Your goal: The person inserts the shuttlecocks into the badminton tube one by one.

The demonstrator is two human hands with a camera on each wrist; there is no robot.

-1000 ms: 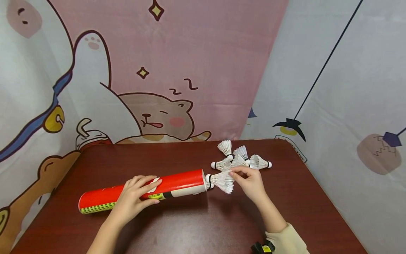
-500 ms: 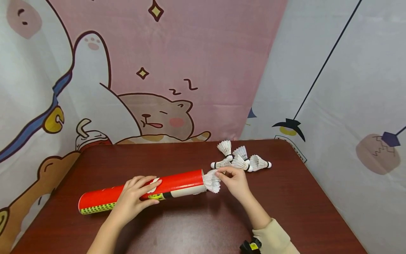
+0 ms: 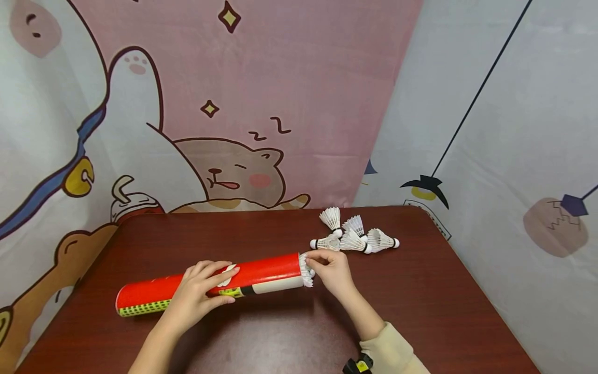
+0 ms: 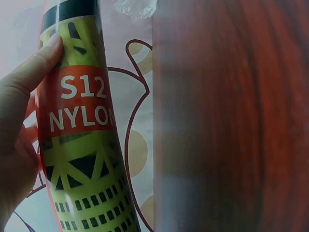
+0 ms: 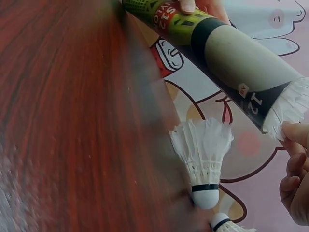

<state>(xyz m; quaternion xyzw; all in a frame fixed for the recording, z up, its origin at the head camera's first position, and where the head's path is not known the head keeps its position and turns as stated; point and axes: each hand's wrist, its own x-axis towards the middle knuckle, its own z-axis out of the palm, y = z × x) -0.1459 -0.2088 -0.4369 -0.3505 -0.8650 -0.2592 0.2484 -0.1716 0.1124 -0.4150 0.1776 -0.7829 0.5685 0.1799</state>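
A red, yellow-green and white shuttlecock tube (image 3: 271,271) lies slantwise over the table, its mouth facing right. My left hand (image 3: 198,291) grips its middle from above; in the left wrist view the thumb lies along the yellow side near the "S12 NYLON" print. At the mouth, my right hand (image 3: 333,271) pinches the feather edge of a white shuttlecock (image 5: 290,107) between thumb and fingertips. Most of that shuttlecock is hidden inside the tube, and only the feather ends stick out.
Several white shuttlecocks (image 3: 353,241) lie in a loose group at the back right, just beyond my right hand. The dark red-brown table (image 3: 420,291) ends at a cartoon-printed curtain (image 3: 299,78) behind.
My right hand has moved left, pushing the shuttlecock from outside the mouth into the tube until only its feather ends show. The left hand and the tube have hardly moved.
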